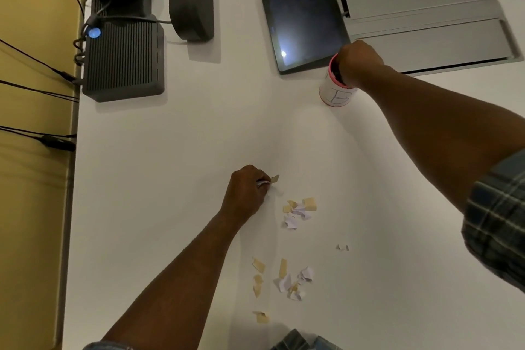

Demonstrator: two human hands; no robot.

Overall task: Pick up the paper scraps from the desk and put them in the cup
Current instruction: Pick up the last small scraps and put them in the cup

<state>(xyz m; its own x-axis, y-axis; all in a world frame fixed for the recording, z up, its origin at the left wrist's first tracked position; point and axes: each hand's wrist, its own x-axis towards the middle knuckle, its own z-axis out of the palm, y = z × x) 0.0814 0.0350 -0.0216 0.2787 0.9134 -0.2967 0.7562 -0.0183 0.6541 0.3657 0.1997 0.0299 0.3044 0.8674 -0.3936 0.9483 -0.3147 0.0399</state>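
A single wide-angle view looks from the person's head, forward and steeply down onto the white bench (170,179). Both forearms reach in from the bottom and right edges, so the camera sits close above them. The far side of the bench, with a dark tablet (304,20) and a grey box (125,62), lies at the top. The yellow wall (31,150) runs down the left edge, and straight lines bend near the borders.

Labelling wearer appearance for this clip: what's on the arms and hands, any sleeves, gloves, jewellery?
Both hands bare: left hand and right hand show no gloves, and no watch or rings are visible. Forearms uncovered. A blue-grey plaid sleeve sits pushed up on the right arm.
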